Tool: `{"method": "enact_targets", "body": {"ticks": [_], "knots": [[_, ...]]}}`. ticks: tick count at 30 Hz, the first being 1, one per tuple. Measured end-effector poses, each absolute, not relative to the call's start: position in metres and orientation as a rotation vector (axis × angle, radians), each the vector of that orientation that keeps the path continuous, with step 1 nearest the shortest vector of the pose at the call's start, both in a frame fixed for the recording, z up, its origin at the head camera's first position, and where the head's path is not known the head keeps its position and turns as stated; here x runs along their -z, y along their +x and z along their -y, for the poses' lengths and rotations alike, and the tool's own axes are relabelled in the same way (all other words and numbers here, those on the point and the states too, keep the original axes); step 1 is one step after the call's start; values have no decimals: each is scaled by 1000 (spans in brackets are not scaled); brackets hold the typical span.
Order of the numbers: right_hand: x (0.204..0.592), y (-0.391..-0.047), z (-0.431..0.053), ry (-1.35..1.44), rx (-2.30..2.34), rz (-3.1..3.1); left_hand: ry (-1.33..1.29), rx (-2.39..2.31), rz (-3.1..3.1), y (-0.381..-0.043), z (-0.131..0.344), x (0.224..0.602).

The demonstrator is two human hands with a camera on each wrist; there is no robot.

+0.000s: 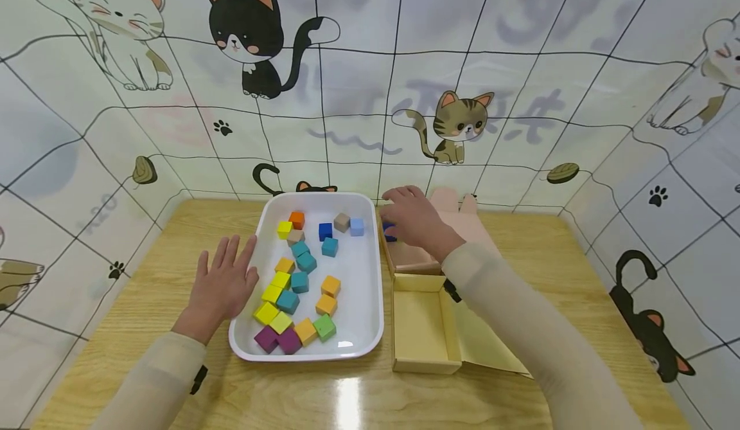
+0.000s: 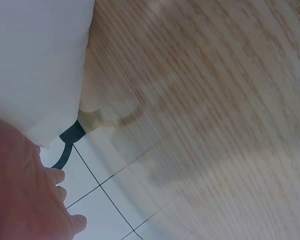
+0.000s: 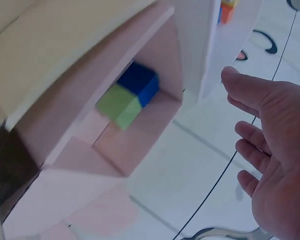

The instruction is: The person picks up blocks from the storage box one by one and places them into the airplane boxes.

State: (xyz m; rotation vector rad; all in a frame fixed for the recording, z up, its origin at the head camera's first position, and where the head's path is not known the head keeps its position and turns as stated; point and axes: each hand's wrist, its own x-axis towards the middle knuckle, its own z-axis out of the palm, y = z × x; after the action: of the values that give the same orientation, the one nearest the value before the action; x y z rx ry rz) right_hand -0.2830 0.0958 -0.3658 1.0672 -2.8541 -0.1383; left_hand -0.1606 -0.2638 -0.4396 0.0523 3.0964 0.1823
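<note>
A white tray [image 1: 358, 276] on the table holds several coloured cubes, among them yellow, teal, orange and purple ones. My left hand [image 1: 222, 282], fingers straight and spread, lies by the tray's left rim with nothing held. Above the pink box [image 1: 413, 268] is my right hand [image 1: 417, 221], which partly hides the box in the head view. In the right wrist view the right hand [image 3: 275, 145] has loosely bent fingers and holds nothing. Inside the pink box sit a dark blue cube [image 3: 140, 82] and a light green cube [image 3: 120, 106], touching each other.
A yellow cardboard box [image 1: 424, 324] with its lid opened to the right stands in front of the pink one. My right forearm crosses over that lid. Behind the table hangs a sheet [image 1: 358, 83] printed with cats and grid lines.
</note>
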Motion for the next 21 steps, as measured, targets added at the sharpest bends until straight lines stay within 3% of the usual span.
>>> {"method": "enact_targets", "body": {"ticks": [21], "knots": [[393, -238, -10, 1616, 273, 2782, 48, -200, -3096, -160, 264, 439]]}}
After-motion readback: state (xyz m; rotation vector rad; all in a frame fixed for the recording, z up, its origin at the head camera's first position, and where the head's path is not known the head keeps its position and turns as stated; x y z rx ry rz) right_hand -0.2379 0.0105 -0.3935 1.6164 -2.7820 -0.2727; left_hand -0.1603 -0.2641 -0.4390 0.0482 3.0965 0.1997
